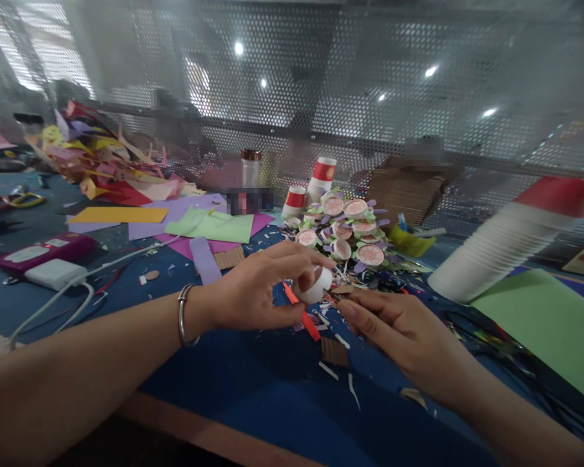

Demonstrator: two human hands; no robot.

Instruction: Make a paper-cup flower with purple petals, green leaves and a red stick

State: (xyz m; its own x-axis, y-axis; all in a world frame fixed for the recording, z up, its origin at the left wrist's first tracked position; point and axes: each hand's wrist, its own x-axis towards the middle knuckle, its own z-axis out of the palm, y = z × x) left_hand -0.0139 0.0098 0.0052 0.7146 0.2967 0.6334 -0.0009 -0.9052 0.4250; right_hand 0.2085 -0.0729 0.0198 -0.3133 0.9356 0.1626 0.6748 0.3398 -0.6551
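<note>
In the head view, my left hand (257, 292), a metal bangle (183, 316) on its wrist, comes in from the left of the frame. Its fingers (302, 259) are closed around a small white paper cup (320, 285), thumb beneath and forefinger over the top. The cup sits just above the blue worktop (272, 395) at the centre of the frame, tipped over so its long axis runs roughly across the picture. My right hand (403, 334) lies low at centre right, fingertips pointing left at the cup and just short of it; whether it pinches a scrap I cannot tell. The left hand is plainly the nearer one, already on the cup. An orange-red strip (305, 318) lies under the cup among paper snippets. Behind it stands a cluster of decorated cups (353, 227), and a stack of red-rimmed cups (506, 243) lies at the right.
</note>
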